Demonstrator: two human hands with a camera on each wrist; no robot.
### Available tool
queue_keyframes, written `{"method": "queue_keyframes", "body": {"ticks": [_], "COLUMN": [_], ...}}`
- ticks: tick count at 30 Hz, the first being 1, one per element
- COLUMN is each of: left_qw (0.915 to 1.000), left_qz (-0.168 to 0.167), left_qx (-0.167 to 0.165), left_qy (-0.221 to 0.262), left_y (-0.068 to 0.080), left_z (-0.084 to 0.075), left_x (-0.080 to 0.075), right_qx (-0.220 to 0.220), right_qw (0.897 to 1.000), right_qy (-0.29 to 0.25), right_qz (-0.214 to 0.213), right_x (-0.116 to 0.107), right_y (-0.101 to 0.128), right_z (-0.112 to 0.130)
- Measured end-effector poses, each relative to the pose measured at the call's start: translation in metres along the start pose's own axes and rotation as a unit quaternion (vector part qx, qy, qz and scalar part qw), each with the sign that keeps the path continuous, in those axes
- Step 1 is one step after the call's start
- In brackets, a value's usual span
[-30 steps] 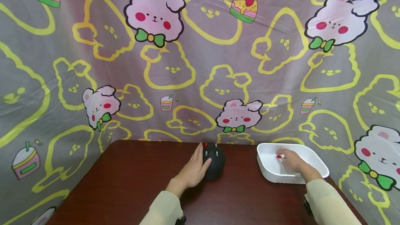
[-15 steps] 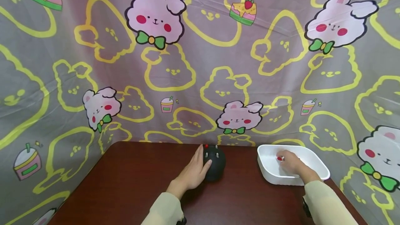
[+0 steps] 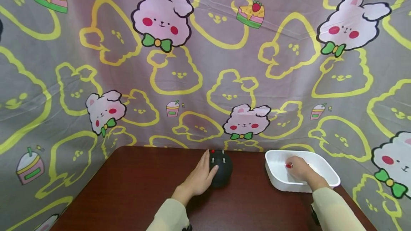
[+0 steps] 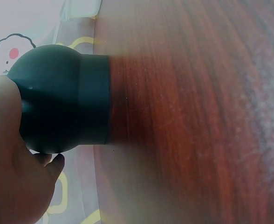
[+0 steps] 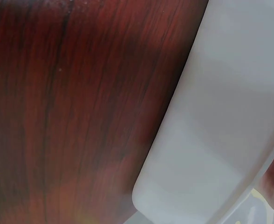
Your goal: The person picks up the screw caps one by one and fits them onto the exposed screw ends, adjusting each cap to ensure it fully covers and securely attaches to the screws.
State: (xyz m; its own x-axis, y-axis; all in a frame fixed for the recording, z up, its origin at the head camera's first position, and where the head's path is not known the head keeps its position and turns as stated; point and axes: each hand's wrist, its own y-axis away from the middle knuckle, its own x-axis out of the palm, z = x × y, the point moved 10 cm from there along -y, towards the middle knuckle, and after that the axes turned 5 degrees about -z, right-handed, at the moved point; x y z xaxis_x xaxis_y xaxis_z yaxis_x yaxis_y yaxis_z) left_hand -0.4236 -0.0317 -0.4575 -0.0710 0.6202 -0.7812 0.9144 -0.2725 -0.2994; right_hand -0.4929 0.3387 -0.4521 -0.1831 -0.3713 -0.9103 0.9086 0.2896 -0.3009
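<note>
A black, ball-shaped thing stands on the table at the middle, its short round base flat on the wood. Small pale pegs and one red tip stick out near its top. My left hand holds it from the left, thumb on the near side and fingers along the far side. In the left wrist view its smooth black body shows beside the fingers. At the right, my right hand reaches into a white tray and pinches a small red piece; the fingers partly hide it.
The dark red-brown table runs back to a grey cloth curtain printed with rabbits and yellow outlines. In the right wrist view, the tray's side wall blocks most of the hand.
The right hand stays inside the tray, with the red piece turning slightly at its fingertips. The left hand keeps its hold on the black thing. The head view has shifted a little.
</note>
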Motion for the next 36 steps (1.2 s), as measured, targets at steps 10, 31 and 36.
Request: {"method": "queue_keyframes", "body": {"ticks": [10,31,36], "left_qw": [1.0,1.0,1.0], "left_qz": [0.001,0.005,0.001], "left_qx": [0.002,0.001,0.004], "left_qy": [0.002,0.007,0.006], "left_y": [0.0008,0.0038,0.0036], "left_z": [-0.0009,-0.0024,-0.0022], "left_x": [0.0007,0.0005,-0.0011], "right_qx": [-0.027,0.013,-0.006], "right_qw": [0.999,1.0,1.0], "right_qy": [0.008,0.019,0.021], "right_qz": [-0.042,0.007,-0.008], "right_x": [-0.0069,0.0014,-0.001], "right_y": [-0.0003,0.001,0.0005], "right_z": [0.0039,0.0031,0.0051]}}
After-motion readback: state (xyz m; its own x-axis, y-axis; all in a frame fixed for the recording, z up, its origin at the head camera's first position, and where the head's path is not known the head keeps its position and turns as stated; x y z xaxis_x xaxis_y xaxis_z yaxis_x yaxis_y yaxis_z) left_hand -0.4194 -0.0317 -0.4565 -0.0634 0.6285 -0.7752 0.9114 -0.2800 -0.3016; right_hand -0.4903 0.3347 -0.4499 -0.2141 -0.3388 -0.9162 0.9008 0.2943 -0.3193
